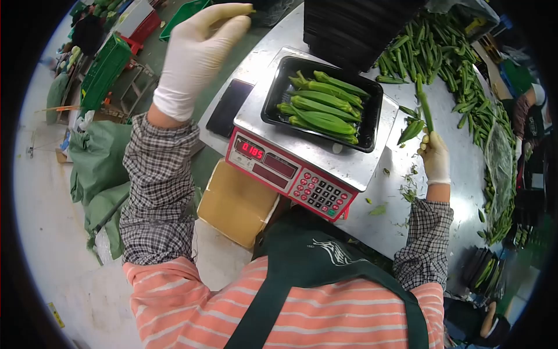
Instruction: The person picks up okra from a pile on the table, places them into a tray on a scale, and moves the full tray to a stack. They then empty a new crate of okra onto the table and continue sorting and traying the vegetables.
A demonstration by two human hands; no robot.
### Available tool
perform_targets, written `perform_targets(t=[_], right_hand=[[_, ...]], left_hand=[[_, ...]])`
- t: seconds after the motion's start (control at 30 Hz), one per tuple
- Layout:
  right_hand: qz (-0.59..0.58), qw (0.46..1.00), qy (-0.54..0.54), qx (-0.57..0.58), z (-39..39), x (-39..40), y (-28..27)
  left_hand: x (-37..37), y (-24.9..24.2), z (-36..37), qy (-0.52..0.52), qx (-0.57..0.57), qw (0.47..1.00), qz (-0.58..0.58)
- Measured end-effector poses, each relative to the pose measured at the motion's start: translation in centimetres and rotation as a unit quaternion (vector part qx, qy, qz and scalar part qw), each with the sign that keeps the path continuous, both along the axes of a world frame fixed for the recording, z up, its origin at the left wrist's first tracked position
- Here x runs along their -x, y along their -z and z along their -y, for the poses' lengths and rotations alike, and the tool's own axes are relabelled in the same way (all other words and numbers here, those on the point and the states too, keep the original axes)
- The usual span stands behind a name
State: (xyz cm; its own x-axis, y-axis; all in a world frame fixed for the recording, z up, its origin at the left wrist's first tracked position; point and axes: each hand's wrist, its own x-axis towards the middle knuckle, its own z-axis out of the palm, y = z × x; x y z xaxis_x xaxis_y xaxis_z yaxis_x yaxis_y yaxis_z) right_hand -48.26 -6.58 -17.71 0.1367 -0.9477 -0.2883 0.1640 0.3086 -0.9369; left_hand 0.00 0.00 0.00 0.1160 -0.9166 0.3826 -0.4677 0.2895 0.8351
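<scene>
My left hand (195, 61), in a white glove, is raised left of the scale. Its thumb and fingers come together in a pinch, with a tiny bit at the tips too small to name. In my gloved right hand (436, 160) a long okra pod (425, 107) is gripped by one end and points away from me. Between my hands, a black tray (372, 125) with several okra pods (325, 104) sits on the metal pan of a red digital scale (290, 174). Its lit display reads 0.185. A few pods (411, 131) lie just left of my right hand.
Stacked black trays (354, 29) rise behind the scale. A large okra heap (442, 52) and clear plastic (499, 168) cover the table's right side. A dark flat object (231, 107) lies left of the scale, above a cardboard box (238, 203). Other people are at the right edge.
</scene>
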Motion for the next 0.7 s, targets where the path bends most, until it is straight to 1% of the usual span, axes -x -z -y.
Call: perform_targets(t=[0.07,0.1,0.17,0.2,0.27,0.37,0.4,0.43,0.47,0.5,0.53,0.57,0.63,0.7], right_hand=[[0.186,0.979,-0.048,0.071,-1.3,-0.6,-3.2],[0.263,0.962,-0.019,0.074,-2.8,-4.2,-2.0],[0.219,0.97,-0.006,0.106,-4.0,-5.6,-5.7],[0.191,0.974,-0.01,0.12,-4.1,-6.4,-7.3],[0.149,0.979,-0.011,0.141,-4.1,-7.8,-8.9],[0.047,0.987,-0.044,0.144,-1.8,-6.7,-7.9],[-0.081,0.983,-0.036,0.16,-2.2,-8.4,-8.7],[-0.16,0.97,-0.073,0.165,-2.9,-10.2,-9.8],[-0.195,0.958,-0.132,0.162,-3.2,-11.8,-10.1],[-0.269,0.925,-0.142,0.228,-4.2,-13.9,-10.4],[-0.284,0.883,-0.181,0.326,-4.8,-15.6,-10.5],[-0.366,0.822,-0.197,0.39,-4.8,-16.6,-10.2],[-0.467,0.726,-0.248,0.44,-5.3,-18.8,-10.3],[-0.542,0.669,-0.281,0.423,-4.9,-20.1,-9.7]], left_hand=[[1.0,0.7,0.2,0.051,0.004,0.999,0.002],[-0.1,-0.2,-0.1,0.061,-0.047,0.996,0.05],[0.1,1.6,0.1,0.078,-0.05,0.995,0.027],[0.3,2.4,0.4,0.07,-0.056,0.996,-0.004],[0.3,3.4,0.6,0.057,-0.078,0.994,-0.053],[0.7,4.5,0.8,0.077,-0.055,0.995,0.034],[0.8,4.5,0.8,0.077,-0.008,0.99,0.117],[0.8,4.1,0.5,0.092,-0.02,0.983,0.156],[0.6,4.3,0.5,0.082,-0.044,0.987,0.13],[0.3,4.6,0.4,0.07,-0.069,0.99,0.103],[0.0,4.8,0.4,0.065,-0.071,0.991,0.097],[-0.2,4.9,0.3,0.059,-0.074,0.991,0.092],[-0.5,5.0,0.2,0.054,-0.079,0.991,0.088],[-0.7,5.0,0.0,0.058,-0.086,0.99,0.091]])
